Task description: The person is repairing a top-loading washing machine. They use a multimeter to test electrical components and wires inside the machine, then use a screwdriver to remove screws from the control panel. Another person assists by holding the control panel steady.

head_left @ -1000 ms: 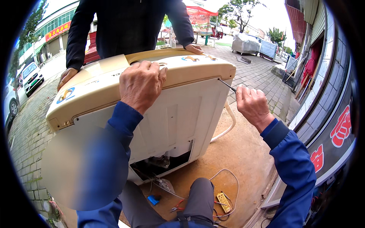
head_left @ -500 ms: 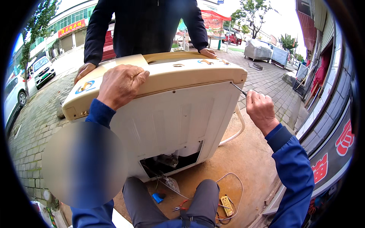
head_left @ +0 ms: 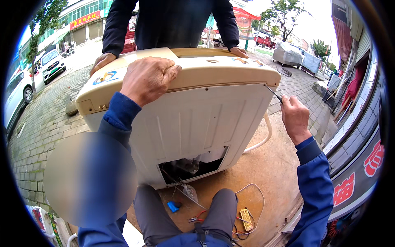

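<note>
A white twin-tub style washing machine (head_left: 185, 119) with a cream top panel (head_left: 230, 75) leans toward me. My left hand (head_left: 149, 80) is closed over the edge of that panel, fingers curled on top and thumb pointing right. In my closed right hand (head_left: 295, 117) is a screwdriver (head_left: 273, 93) with a thin metal shaft. Its tip meets the panel's lower right corner, where a screw may sit; the contact is too small to make out. Low on the machine's body, a rectangular opening (head_left: 205, 171) shows dark inner parts and loose wires.
Across the machine a person in dark clothes rests a hand (head_left: 103, 62) and a second hand (head_left: 239, 52) on its top. Between my legs lie red-handled pliers (head_left: 196, 217) and a blue cylinder (head_left: 173, 206). A yellow power strip (head_left: 246, 219) and a pale hose (head_left: 263, 138) are at the right.
The whole scene has shifted right and slightly up in the picture. My left hand keeps its hold on the panel, and the screwdriver tip stays at the same corner.
</note>
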The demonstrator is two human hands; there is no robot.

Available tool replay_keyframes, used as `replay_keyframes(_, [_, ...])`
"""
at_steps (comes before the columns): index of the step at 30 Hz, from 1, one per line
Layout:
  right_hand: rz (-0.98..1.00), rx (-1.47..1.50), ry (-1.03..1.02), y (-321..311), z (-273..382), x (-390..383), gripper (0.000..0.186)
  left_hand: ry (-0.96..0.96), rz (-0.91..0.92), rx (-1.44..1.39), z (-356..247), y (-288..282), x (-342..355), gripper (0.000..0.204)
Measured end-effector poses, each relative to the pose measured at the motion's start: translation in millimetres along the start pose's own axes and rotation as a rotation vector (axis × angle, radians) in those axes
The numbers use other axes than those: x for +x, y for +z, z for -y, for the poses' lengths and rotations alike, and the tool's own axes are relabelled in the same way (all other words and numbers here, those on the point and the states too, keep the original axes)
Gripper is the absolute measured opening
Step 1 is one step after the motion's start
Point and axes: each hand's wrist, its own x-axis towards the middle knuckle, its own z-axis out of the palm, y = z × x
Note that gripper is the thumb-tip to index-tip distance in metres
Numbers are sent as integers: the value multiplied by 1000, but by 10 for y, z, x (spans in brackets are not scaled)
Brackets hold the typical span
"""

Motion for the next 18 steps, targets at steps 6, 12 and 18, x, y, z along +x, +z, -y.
replay_keyframes(6, [-169,1703,1015,-166,187,113,28,15,-6,13,25,18,7,42])
replay_keyframes(12, [400,1463,906,-221,-28,-10,29,-7,-4,-16,14,47,7,43])
replay_keyframes(18, [-6,163,141,-9,52,-215,35,-54,-38,99,-68,-37,-31,41])
